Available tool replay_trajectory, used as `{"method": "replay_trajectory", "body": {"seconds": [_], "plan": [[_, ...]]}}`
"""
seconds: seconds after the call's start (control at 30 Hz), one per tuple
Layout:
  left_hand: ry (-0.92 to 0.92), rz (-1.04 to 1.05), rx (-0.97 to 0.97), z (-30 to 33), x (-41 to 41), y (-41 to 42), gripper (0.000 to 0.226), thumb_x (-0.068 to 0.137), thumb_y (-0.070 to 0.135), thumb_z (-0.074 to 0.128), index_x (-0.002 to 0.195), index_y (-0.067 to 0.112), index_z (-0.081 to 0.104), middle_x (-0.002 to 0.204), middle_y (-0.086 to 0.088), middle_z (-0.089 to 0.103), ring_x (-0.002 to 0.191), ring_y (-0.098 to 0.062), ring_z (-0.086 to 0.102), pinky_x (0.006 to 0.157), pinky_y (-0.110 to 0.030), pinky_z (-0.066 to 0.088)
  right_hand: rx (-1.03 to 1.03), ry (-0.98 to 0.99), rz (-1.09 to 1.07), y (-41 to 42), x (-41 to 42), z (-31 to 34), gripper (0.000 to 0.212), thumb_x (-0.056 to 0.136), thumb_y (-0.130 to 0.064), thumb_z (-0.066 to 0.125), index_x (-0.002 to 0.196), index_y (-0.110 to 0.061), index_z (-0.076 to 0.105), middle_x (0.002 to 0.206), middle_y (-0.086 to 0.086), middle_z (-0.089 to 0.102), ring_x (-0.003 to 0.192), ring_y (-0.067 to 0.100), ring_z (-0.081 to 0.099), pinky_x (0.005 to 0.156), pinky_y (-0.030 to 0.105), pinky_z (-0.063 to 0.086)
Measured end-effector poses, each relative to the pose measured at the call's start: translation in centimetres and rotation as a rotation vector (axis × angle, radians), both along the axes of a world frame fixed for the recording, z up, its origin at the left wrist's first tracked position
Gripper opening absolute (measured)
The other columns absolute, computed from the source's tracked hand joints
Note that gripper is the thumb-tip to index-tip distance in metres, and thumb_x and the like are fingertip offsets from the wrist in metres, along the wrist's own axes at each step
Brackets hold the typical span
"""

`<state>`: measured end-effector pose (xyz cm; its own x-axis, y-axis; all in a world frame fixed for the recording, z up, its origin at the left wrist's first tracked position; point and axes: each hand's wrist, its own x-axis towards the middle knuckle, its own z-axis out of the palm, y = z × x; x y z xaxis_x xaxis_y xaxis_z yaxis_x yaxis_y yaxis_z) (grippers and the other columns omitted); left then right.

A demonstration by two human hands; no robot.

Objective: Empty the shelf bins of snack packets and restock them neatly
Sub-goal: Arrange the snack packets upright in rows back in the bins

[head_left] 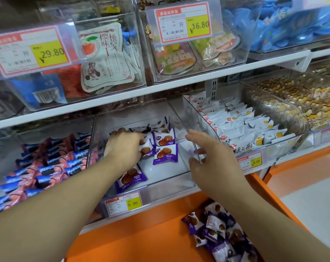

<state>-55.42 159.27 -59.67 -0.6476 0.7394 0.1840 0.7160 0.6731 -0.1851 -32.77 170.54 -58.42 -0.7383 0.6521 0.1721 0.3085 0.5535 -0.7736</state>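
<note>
While the left hand (122, 146) reached into the clear plastic middle bin (168, 183), its fingers closed over purple-and-white snack packets (165, 154) on the bin floor; the right hand (213, 157) hovered beside, fingers spread, holding nothing. More purple packets (215, 235) lay heaped on the orange ledge (141, 233) below.

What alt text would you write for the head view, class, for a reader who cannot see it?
A person's left hand reaches among purple snack packets in a clear shelf bin, right hand open at its side wall; more purple packets lie on the orange ledge below.
</note>
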Motion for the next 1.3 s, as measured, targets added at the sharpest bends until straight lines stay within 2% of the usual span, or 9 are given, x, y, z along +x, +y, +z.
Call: {"method": "replay_trajectory", "body": {"seconds": [0.1,0.23,0.37,0.67,0.83,0.9,1.1,1.2,1.3], "plan": [[0.006,0.005,-0.006,-0.1,0.0,0.0,0.033,0.085,0.034,0.077,0.117,0.034,0.069,0.111,-0.004,0.072,0.111,-0.027,0.058,0.094,-0.04,0.05,-0.007,-0.001,-0.003,-0.1,0.0,0.2,0.069,0.094,-0.003,0.067,0.151,-0.039,0.05,0.157,-0.021,0.046,0.135,0.008,0.054,0.104,0.032,0.055],[0.018,-0.001,-0.048,-0.4,0.0,0.2,0.031,0.087,0.035,0.076,0.117,0.031,0.071,0.113,-0.003,0.07,0.115,-0.027,0.054,0.095,-0.039,0.049,0.002,0.001,0.019,-0.1,0.2,0.4,0.065,0.093,-0.003,0.067,0.146,-0.037,0.055,0.143,-0.027,0.052,0.117,0.001,0.058,0.086,0.012,0.051],[-0.014,-0.01,-0.028,-0.5,0.1,0.3,0.034,0.086,0.037,0.078,0.118,0.031,0.072,0.12,-0.002,0.067,0.118,-0.026,0.051,0.098,-0.041,0.047,0.002,-0.013,0.011,-0.1,0.2,0.4,0.07,0.091,-0.003,0.069,0.15,-0.037,0.052,0.158,-0.021,0.045,0.116,0.0,0.058,0.101,0.027,0.055],[-0.146,-0.181,0.2,-1.2,1.3,2.0,0.046,0.087,0.049,0.076,0.13,0.037,0.064,0.132,0.004,0.055,0.127,-0.023,0.041,0.103,-0.042,0.039,-0.017,-0.013,0.004,-0.1,0.0,0.4,0.068,0.094,-0.003,0.065,0.15,-0.038,0.051,0.158,-0.019,0.046,0.112,-0.002,0.056,0.098,0.026,0.055],[-0.141,-0.208,-0.011,-1.8,1.4,3.7,0.052,0.085,0.061,0.072,0.132,0.039,0.067,0.128,0.004,0.046,0.125,-0.024,0.035,0.104,-0.043,0.032,-0.014,0.01,0.01,0.0,0.1,0.3,0.067,0.094,0.0,0.061,0.149,-0.038,0.053,0.156,-0.018,0.048,0.132,0.005,0.055,0.107,0.033,0.054],[-0.127,-0.19,-0.037,-2.1,1.5,4.0,0.054,0.085,0.062,0.072,0.133,0.038,0.067,0.131,0.002,0.046,0.127,-0.026,0.034,0.106,-0.045,0.031,-0.01,0.003,0.015,0.1,0.0,0.3,0.069,0.092,0.001,0.061,0.149,-0.037,0.053,0.156,-0.017,0.049,0.129,0.004,0.056,0.106,0.032,0.054],[-0.138,-0.222,0.067,-2.1,1.5,4.1,0.04,0.08,0.056,0.08,0.112,0.036,0.067,0.122,0.008,0.053,0.123,-0.021,0.038,0.1,-0.039,0.029,0.014,0.014,0.039,0.1,0.2,0.2,0.069,0.089,0.0,0.065,0.147,-0.036,0.055,0.155,-0.02,0.048,0.136,0.005,0.052,0.108,0.03,0.052],[-0.071,-0.181,0.148,-2.1,1.2,4.6,0.031,0.08,0.052,0.08,0.1,0.033,0.066,0.112,0.008,0.065,0.116,-0.022,0.046,0.093,-0.039,0.034,0.011,0.03,0.054,0.1,0.3,0.1,0.068,0.089,-0.001,0.065,0.144,-0.039,0.058,0.152,-0.025,0.048,0.131,0.0,0.051,0.101,0.017,0.049],[-0.043,-0.132,0.195,-2.2,0.9,5.2,0.027,0.079,0.049,0.081,0.093,0.031,0.065,0.105,0.005,0.067,0.111,-0.025,0.051,0.088,-0.039,0.038,0.013,0.034,0.049,0.1,0.3,0.0,0.07,0.087,0.0,0.064,0.146,-0.038,0.056,0.156,-0.024,0.046,0.135,0.003,0.05,0.108,0.03,0.052]]}}
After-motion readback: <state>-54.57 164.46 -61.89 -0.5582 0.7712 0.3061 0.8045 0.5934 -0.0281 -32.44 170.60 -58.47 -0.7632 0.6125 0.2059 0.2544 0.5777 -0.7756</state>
